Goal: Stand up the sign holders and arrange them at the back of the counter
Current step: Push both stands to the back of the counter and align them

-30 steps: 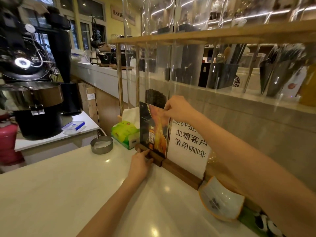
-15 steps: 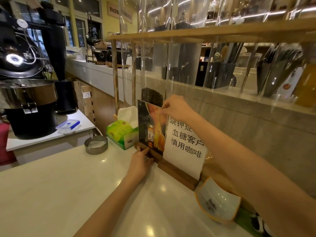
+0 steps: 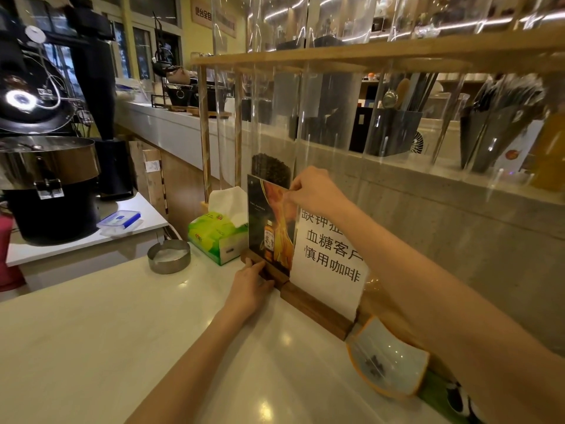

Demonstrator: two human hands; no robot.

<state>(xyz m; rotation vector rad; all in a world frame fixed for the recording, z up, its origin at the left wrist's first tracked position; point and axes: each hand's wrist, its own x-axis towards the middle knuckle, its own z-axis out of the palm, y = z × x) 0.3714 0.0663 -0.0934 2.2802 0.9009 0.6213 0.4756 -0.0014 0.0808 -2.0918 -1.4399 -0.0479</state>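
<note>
Two sign holders stand upright side by side at the back of the white counter (image 3: pixel 128 341). The left sign holder (image 3: pixel 269 228) carries a dark poster with an orange bottle in a wooden base. The right sign holder (image 3: pixel 328 258) shows a white sheet with black Chinese characters in a longer wooden base. My left hand (image 3: pixel 249 289) rests its fingers on the left holder's base. My right hand (image 3: pixel 315 191) pinches the top right corner of the dark poster panel.
A green tissue box (image 3: pixel 218 234) sits just left of the holders, with a metal ashtray (image 3: pixel 169 256) further left. An orange-rimmed square dish (image 3: pixel 386 362) lies to the right. A clear screen on a wooden frame (image 3: pixel 336 56) rises behind. A coffee roaster (image 3: pixel 46 179) stands far left.
Both hands keep the same hold on the dark-poster holder, which stays upright beside the white sign. Only the camera view has shifted slightly.
</note>
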